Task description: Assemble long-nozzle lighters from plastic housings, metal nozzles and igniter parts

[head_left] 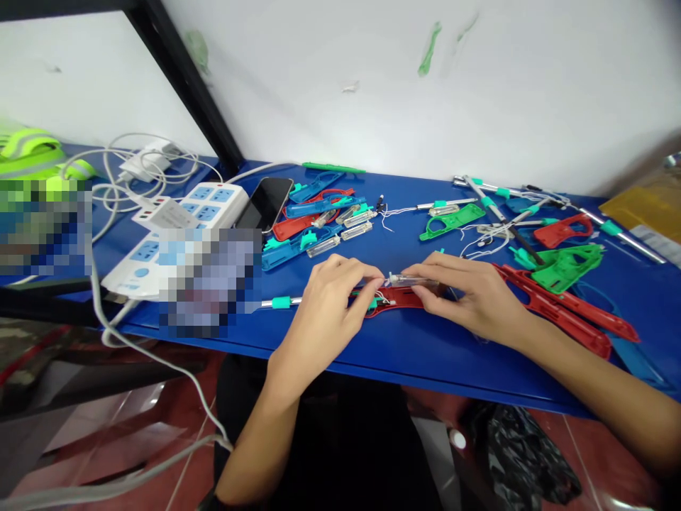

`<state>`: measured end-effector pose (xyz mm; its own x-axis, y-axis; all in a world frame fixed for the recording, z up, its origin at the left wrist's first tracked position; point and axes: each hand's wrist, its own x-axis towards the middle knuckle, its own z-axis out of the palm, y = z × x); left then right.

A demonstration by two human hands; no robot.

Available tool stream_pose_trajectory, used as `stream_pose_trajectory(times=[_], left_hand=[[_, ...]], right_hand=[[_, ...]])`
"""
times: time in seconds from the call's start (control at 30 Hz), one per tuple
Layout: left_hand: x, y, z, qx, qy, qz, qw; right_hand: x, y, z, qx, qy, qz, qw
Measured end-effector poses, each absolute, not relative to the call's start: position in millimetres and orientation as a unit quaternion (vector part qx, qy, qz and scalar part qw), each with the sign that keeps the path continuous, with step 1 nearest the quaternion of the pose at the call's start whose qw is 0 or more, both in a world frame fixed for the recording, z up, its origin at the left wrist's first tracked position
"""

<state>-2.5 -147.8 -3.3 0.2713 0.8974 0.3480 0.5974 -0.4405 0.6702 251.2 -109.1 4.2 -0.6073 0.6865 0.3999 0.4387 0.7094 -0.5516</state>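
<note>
My left hand (334, 294) and my right hand (468, 294) meet at the near middle of the blue table (425, 348). Both have their fingers pinched on a red plastic shell (396, 299) lying flat there. A clear tube (412, 282) lies along the shell's top, held by my right fingertips. A metal rod with a teal collar (281, 303) sticks out to the left from under my left hand. Thin white wires show between my fingers.
Loose red, blue and green shells (567, 264), clear tubes and metal rods lie scattered across the table's back and right. A black phone (266, 202), white power strips (175, 227) and tangled cables sit at the left. A black bag lies on the red floor below.
</note>
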Motion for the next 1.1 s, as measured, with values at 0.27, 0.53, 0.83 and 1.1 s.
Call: stream_pose_trajectory(times=[0.27,0.53,0.83,1.1], left_hand=[[-2.0,-148.7,-4.4,0.77,0.481,0.365,0.205],[-2.9,-147.4,-4.8,0.767,0.469,0.38,0.217],[-2.1,-148.9,-4.3,0.758,0.471,0.39,0.226],[-1.1,-149.9,-5.1,0.758,0.467,0.386,0.244]], right_hand=[[251.5,-111.1,4.1,-0.296,-0.887,0.175,0.307],[250.6,-113.3,-1.3,-0.288,-0.895,0.138,0.313],[249.4,-118.8,-6.8,-0.258,-0.91,0.096,0.31],[256.4,-110.8,5.2,-0.261,-0.916,0.071,0.296]])
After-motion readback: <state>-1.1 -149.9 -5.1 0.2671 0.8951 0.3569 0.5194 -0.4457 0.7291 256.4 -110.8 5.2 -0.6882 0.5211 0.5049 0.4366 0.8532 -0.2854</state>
